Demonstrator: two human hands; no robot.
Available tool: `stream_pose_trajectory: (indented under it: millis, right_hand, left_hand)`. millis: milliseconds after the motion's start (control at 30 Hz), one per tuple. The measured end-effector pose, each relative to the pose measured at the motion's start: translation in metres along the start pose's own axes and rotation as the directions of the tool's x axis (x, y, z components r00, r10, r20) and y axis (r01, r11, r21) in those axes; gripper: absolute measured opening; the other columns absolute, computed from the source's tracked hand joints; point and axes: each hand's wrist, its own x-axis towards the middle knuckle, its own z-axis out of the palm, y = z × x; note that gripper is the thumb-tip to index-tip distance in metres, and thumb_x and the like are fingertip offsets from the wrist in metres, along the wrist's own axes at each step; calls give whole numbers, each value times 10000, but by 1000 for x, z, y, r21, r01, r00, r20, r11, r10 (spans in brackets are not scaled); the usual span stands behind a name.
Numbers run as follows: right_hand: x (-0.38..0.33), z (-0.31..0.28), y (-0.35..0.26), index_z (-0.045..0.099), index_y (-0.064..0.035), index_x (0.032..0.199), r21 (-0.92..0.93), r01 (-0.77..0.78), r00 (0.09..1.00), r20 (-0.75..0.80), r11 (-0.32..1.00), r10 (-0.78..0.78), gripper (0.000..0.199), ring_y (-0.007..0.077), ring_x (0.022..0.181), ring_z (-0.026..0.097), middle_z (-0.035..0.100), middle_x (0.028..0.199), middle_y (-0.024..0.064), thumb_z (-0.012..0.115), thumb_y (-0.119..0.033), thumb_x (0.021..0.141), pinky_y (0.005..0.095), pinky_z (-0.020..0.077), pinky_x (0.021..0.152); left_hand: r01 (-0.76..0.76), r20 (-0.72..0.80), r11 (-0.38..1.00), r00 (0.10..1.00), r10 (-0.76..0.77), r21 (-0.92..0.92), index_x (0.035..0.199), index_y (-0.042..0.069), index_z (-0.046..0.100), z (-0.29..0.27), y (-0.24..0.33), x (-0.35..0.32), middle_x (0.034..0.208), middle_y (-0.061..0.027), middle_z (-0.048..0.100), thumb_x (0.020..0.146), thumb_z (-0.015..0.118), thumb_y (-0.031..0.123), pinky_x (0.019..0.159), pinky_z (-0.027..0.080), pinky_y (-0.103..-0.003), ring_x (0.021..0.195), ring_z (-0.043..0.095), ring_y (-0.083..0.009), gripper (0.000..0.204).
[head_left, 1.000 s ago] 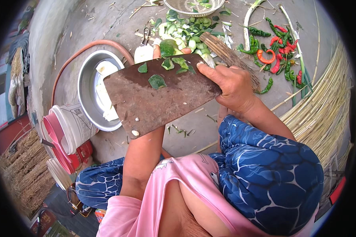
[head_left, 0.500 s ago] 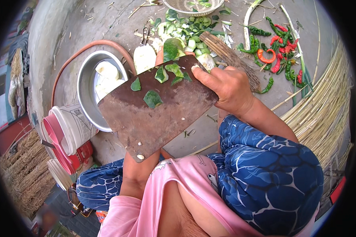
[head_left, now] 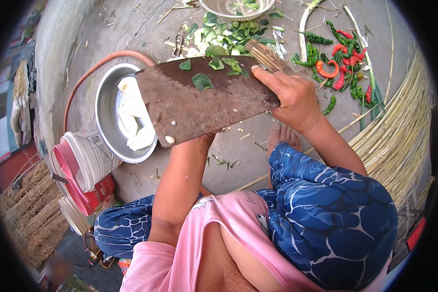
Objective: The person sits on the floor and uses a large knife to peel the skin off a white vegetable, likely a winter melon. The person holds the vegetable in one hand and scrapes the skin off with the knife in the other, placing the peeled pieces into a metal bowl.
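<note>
My right hand (head_left: 294,102) is closed on a broad cleaver (head_left: 204,104) with a brown, stained blade, its thumb along the blade's corner. Scraps of green peel (head_left: 202,82) and small pale bits stick to the blade. My left forearm reaches up beneath it; only the edge of my left hand (head_left: 208,139) shows, the fingers hidden behind the steel. A rounded green vegetable piece (head_left: 216,50) peeks over the blade's far edge; whether my left hand holds it is hidden. To the left, a metal basin (head_left: 102,104) contains pale peeled pieces (head_left: 131,114).
Beyond the blade lie chopped green pieces (head_left: 214,34), below a woven basket (head_left: 238,14). Red and green peppers (head_left: 343,58) are at the right, by long dry stalks (head_left: 394,126). A stick bundle (head_left: 267,56) is nearer. Buckets (head_left: 87,160) and an orange hose (head_left: 78,87) flank the basin.
The cleaver has shifted right and away from me, its left end swinging up, exposing more of the basin's pieces. The blade now covers my left fingertips and a pale peeled piece that were visible.
</note>
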Motion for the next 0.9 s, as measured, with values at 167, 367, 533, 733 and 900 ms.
stream_pose_trajectory:
  millis: [167,367,533,733,900]
  right_hand:
    - [-4,-6,-23,687,-212,1186,54,145,989,-12,988,-144,518,215,528,555,532,681,10,696,-122,677,356,441,514]
    - [0,-7,-34,690,-197,1168,66,196,980,-31,978,-195,482,196,517,549,515,664,1,696,-137,691,348,434,511]
    - [-1,1,-25,688,-200,1174,18,205,979,-15,979,-204,479,196,522,545,515,664,2,690,-133,700,339,434,515]
    - [0,16,-7,663,-208,1216,8,139,989,-49,990,-138,550,227,557,570,530,675,12,697,-102,677,352,469,537]
    - [1,19,30,639,-184,1252,13,-82,997,-7,997,82,597,290,765,675,672,962,81,717,-43,677,383,538,652]
  left_hand:
    - [19,-51,998,998,-22,-68,1274,52,520,-23,10,-4,1111,-183,630,957,398,572,747,494,-445,921,604,-317,621]
    - [26,-90,996,995,-34,-86,1259,52,525,-31,15,-14,1078,-179,627,958,399,567,738,482,-433,897,591,-307,609]
    - [55,-81,994,995,-62,-96,1246,52,529,-30,15,-16,1051,-175,625,960,399,562,730,473,-423,877,580,-300,599]
    - [125,18,984,992,-123,-131,1230,52,533,-11,11,-8,1018,-171,623,961,400,557,720,461,-410,853,567,-290,588]
    - [249,192,949,958,-212,-195,1195,51,544,11,5,5,992,-161,621,967,401,548,721,456,-406,837,558,-288,566]
